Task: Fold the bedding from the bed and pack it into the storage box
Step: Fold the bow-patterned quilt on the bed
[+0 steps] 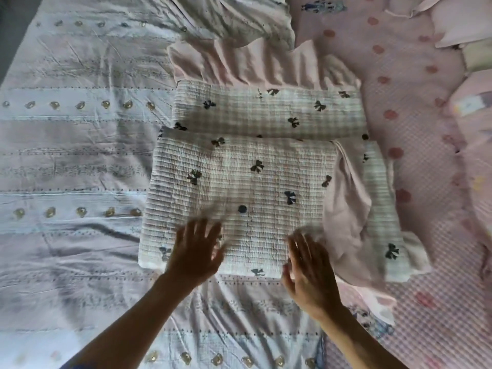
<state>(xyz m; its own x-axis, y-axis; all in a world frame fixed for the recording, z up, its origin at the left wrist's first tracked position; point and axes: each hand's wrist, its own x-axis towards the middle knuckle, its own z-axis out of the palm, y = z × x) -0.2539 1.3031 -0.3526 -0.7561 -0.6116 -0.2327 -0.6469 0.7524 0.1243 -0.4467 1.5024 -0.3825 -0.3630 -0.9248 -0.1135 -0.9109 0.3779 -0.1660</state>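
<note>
A quilted checked blanket with dark bow prints [239, 182] lies folded into a thick rectangle in the middle of the bed. Its pink ruffled lining [346, 198] shows along the far edge and at the right side. My left hand [195, 251] lies flat with spread fingers on the near left part of the folded blanket. My right hand [308, 270] is at the near right edge with straight fingers, blurred by motion, touching the blanket's top. No storage box is in view.
A white and lilac striped sheet [80, 155] covers the left of the bed, wrinkled. Pink bedding with dots [415, 102] lies on the right. Pillows [463, 25] sit at the far right corner.
</note>
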